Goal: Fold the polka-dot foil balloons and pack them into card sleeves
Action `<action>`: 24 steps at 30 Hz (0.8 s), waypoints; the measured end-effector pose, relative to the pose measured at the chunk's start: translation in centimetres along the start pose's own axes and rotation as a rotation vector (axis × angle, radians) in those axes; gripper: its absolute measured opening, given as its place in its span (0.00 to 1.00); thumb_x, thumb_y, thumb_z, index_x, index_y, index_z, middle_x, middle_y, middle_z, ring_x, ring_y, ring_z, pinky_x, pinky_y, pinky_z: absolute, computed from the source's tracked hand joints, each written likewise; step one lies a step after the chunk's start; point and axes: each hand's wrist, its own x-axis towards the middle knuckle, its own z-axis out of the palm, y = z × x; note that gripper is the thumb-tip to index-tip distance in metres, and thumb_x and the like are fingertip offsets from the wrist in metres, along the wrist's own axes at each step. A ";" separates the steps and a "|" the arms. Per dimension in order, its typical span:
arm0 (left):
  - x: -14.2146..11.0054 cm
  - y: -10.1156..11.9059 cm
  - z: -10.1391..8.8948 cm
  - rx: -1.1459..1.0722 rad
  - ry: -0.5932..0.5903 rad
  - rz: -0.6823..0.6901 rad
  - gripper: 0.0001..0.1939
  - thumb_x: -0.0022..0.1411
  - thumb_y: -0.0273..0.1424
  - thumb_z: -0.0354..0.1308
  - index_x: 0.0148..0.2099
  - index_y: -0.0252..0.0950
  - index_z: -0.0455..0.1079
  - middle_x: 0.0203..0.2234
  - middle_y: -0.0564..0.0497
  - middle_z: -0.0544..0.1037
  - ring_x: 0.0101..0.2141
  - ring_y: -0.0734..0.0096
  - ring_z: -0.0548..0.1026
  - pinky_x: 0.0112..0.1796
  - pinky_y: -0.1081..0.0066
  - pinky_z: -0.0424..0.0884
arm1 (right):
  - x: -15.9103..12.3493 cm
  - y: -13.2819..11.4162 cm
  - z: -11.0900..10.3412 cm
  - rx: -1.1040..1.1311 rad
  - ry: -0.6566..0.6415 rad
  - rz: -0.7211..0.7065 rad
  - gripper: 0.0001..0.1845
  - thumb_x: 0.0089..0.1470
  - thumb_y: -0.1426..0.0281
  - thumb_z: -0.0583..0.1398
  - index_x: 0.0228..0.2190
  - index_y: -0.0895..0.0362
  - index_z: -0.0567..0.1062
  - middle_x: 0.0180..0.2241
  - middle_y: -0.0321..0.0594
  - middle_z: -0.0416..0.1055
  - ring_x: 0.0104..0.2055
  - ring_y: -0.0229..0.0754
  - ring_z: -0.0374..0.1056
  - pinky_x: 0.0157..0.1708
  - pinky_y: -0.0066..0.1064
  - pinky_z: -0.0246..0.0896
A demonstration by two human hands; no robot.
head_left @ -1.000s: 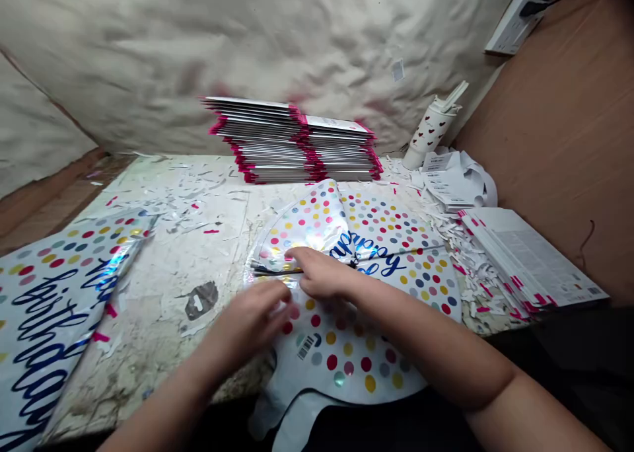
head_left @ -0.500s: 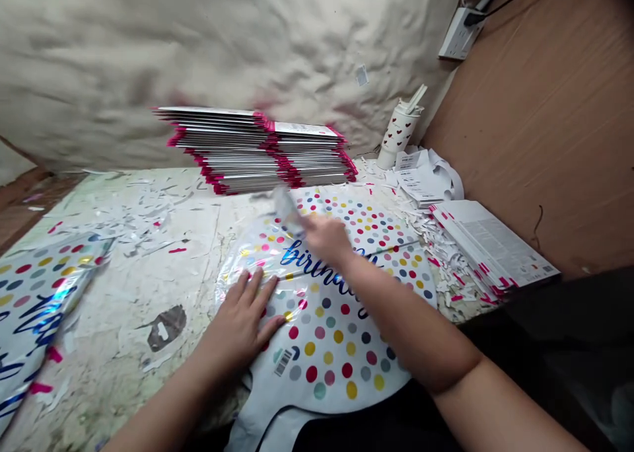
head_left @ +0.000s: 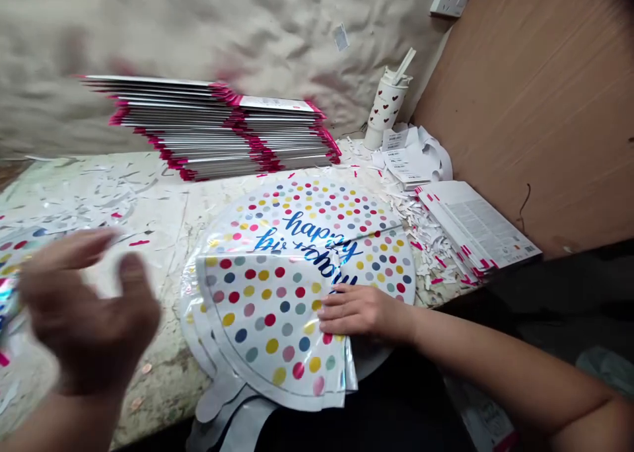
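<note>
A flat white foil balloon (head_left: pixel 381 267) with coloured dots and blue "happy birthday" lettering lies in front of me. Over its lower left part lies a folded dotted section (head_left: pixel 262 313), with further pale layers and tails showing beneath. My right hand (head_left: pixel 364 313) rests on this section near its right edge, fingers stretched and close together; the thumb is hidden. Raised at the left, my left hand (head_left: pixel 94 306) is blurred, its thumb apart from the bent fingers and nothing seen between them. Behind it, another dotted foil piece (head_left: pixel 12 257) is partly covered.
Tall stacks of pink-edged cards or sleeves (head_left: pixel 198 135) stand against the covered wall. To the right are a heart-patterned tumbler (head_left: pixel 386 105), a roll of labels (head_left: pixel 411 158) and a pile of printed cards (head_left: pixel 480 227). Paper scraps (head_left: pixel 433 247) litter the table.
My left hand has lifted off the balloon and moved left. My right hand has come down nearer me, without the blurred pale thing it held. A folded section now covers the balloon's lower left.
</note>
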 end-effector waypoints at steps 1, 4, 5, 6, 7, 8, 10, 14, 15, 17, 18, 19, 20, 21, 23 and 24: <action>0.1 1.9 0.9 -0.060 -0.048 0.215 0.24 0.61 0.29 0.46 0.59 0.40 0.52 0.55 0.49 0.63 0.55 0.62 0.61 0.55 0.57 0.58 | -0.6 0.4 0.4 0.028 -0.040 -0.001 0.17 0.60 0.71 0.49 0.45 0.56 0.73 0.49 0.38 0.70 0.56 0.39 0.61 0.59 0.36 0.49; -0.4 7.7 5.3 -0.214 -0.578 0.776 0.21 0.63 0.27 0.41 0.58 0.40 0.58 0.56 0.51 0.65 0.58 0.65 0.58 0.54 0.62 0.59 | -1.9 1.0 0.7 0.053 -0.087 -0.021 0.17 0.60 0.72 0.48 0.46 0.57 0.72 0.49 0.39 0.70 0.57 0.39 0.59 0.59 0.36 0.48; -0.7 9.2 6.8 -0.194 -0.721 0.818 0.22 0.64 0.29 0.41 0.60 0.38 0.57 0.58 0.49 0.62 0.59 0.63 0.56 0.55 0.61 0.56 | -2.2 1.0 0.7 0.041 -0.078 -0.022 0.17 0.60 0.72 0.49 0.46 0.58 0.72 0.49 0.40 0.70 0.56 0.39 0.60 0.59 0.36 0.48; -1.1 10.3 8.2 -0.160 -0.794 0.806 0.23 0.64 0.32 0.40 0.61 0.36 0.55 0.60 0.46 0.59 0.60 0.60 0.54 0.56 0.58 0.54 | -2.5 0.8 0.8 0.025 -0.061 -0.019 0.17 0.60 0.72 0.49 0.45 0.59 0.72 0.49 0.41 0.70 0.56 0.39 0.61 0.59 0.36 0.48; -1.6 11.1 9.2 -0.125 -0.841 0.773 0.25 0.65 0.35 0.40 0.62 0.34 0.52 0.61 0.44 0.56 0.61 0.58 0.52 0.57 0.56 0.52 | -2.9 0.6 0.8 0.011 -0.044 -0.011 0.16 0.61 0.73 0.49 0.45 0.59 0.72 0.49 0.41 0.70 0.55 0.38 0.61 0.59 0.36 0.48; -1.9 11.6 9.9 -0.095 -0.855 0.726 0.28 0.65 0.39 0.40 0.64 0.33 0.50 0.62 0.43 0.54 0.61 0.56 0.51 0.57 0.55 0.50 | -3.3 0.3 0.8 0.001 -0.027 0.000 0.16 0.61 0.73 0.48 0.45 0.59 0.72 0.48 0.41 0.70 0.55 0.38 0.61 0.59 0.36 0.48; -2.4 12.0 10.5 -0.064 -0.834 0.652 0.31 0.63 0.44 0.40 0.65 0.35 0.46 0.62 0.43 0.51 0.61 0.54 0.50 0.56 0.54 0.49 | -4.0 -0.2 0.8 0.013 -0.005 0.016 0.16 0.61 0.74 0.48 0.45 0.59 0.72 0.48 0.40 0.71 0.55 0.37 0.61 0.59 0.36 0.48; -2.2 12.2 10.6 -0.025 -0.763 0.548 0.37 0.58 0.51 0.43 0.64 0.37 0.48 0.61 0.42 0.54 0.58 0.44 0.54 0.54 0.50 0.51 | -4.4 -0.3 0.5 0.128 0.022 0.070 0.15 0.59 0.74 0.50 0.44 0.58 0.72 0.45 0.41 0.73 0.53 0.36 0.63 0.59 0.36 0.46; -2.0 12.3 10.7 -0.012 -0.745 0.528 0.38 0.57 0.53 0.44 0.64 0.37 0.50 0.61 0.41 0.55 0.58 0.42 0.54 0.53 0.48 0.50 | -4.3 -0.1 0.3 0.151 0.025 0.115 0.16 0.58 0.75 0.50 0.45 0.58 0.71 0.46 0.41 0.72 0.53 0.35 0.63 0.59 0.36 0.46; -1.7 12.5 11.1 0.005 -0.713 0.513 0.40 0.55 0.55 0.45 0.63 0.37 0.53 0.61 0.38 0.55 0.59 0.40 0.51 0.54 0.45 0.45 | -4.1 0.4 -0.2 0.177 0.022 0.192 0.17 0.56 0.76 0.51 0.46 0.57 0.71 0.48 0.42 0.71 0.53 0.34 0.64 0.59 0.36 0.45; -1.6 12.5 11.2 0.006 -0.701 0.517 0.40 0.55 0.56 0.45 0.63 0.37 0.53 0.61 0.37 0.54 0.60 0.40 0.48 0.55 0.44 0.42 | -4.1 0.6 -0.4 0.189 0.014 0.215 0.17 0.55 0.77 0.51 0.45 0.57 0.71 0.48 0.42 0.71 0.53 0.34 0.64 0.59 0.36 0.44; -1.6 12.6 11.3 -0.001 -0.697 0.532 0.39 0.56 0.55 0.45 0.63 0.36 0.53 0.62 0.38 0.52 0.61 0.41 0.45 0.55 0.44 0.40 | -4.2 0.8 -0.7 0.206 0.000 0.226 0.17 0.54 0.78 0.52 0.43 0.56 0.73 0.47 0.41 0.72 0.52 0.34 0.65 0.59 0.36 0.43; -1.7 12.6 11.2 -0.019 -0.704 0.560 0.37 0.58 0.53 0.43 0.63 0.36 0.52 0.62 0.39 0.50 0.62 0.44 0.43 0.56 0.45 0.38 | -4.5 0.9 -1.0 0.230 -0.014 0.231 0.16 0.53 0.79 0.52 0.41 0.55 0.74 0.45 0.40 0.73 0.50 0.34 0.66 0.59 0.36 0.43; -1.8 12.6 11.2 -0.044 -0.724 0.598 0.35 0.60 0.50 0.41 0.64 0.35 0.50 0.63 0.41 0.49 0.62 0.48 0.42 0.57 0.47 0.37 | -4.8 0.9 -1.2 0.257 -0.022 0.237 0.17 0.52 0.80 0.52 0.39 0.55 0.74 0.43 0.39 0.75 0.49 0.33 0.68 0.59 0.36 0.42; -2.2 12.7 11.0 -0.100 -0.786 0.679 0.31 0.64 0.45 0.38 0.65 0.35 0.47 0.63 0.44 0.48 0.63 0.55 0.43 0.58 0.53 0.38 | -5.8 0.7 -1.7 0.300 -0.018 0.269 0.17 0.51 0.82 0.52 0.39 0.55 0.74 0.41 0.38 0.75 0.49 0.33 0.68 0.59 0.36 0.42; -2.4 12.8 10.9 -0.121 -0.819 0.706 0.30 0.65 0.43 0.37 0.65 0.34 0.45 0.63 0.44 0.48 0.63 0.57 0.44 0.58 0.55 0.39 | -6.2 0.5 -1.9 0.309 -0.009 0.276 0.17 0.51 0.81 0.52 0.39 0.55 0.74 0.42 0.38 0.75 0.49 0.34 0.67 0.59 0.37 0.41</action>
